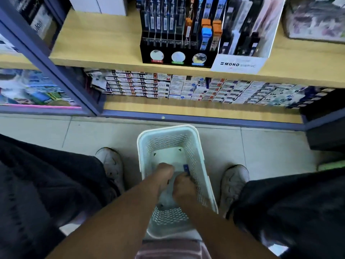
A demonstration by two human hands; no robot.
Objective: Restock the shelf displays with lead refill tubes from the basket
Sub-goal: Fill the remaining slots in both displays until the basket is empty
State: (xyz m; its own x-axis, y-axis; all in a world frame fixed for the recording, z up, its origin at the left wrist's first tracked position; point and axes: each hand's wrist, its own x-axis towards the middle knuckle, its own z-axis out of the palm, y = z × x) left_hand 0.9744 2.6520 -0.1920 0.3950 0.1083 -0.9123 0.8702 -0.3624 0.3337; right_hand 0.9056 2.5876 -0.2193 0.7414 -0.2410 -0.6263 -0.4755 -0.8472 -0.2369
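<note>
A pale perforated basket (197, 157) stands on the floor between my feet. Both hands reach down into it. My left hand (165, 174) is curled near the basket floor; what its fingers hold is hidden. My right hand (183, 189) is curled too, with a blue lead refill tube (186, 168) poking out at its fingertips. On the wooden shelf above stands a black display rack (177, 51) with rows of dark, orange and blue refill tubes. A white MONO display (240, 63) stands beside it on the right.
Stacked small boxes (168, 86) fill the lower shelf. A purple shelf frame (43, 58) runs diagonally at the left. My white shoes (112, 163) and dark trouser legs flank the basket on the tiled floor. A dark object sits at the far right.
</note>
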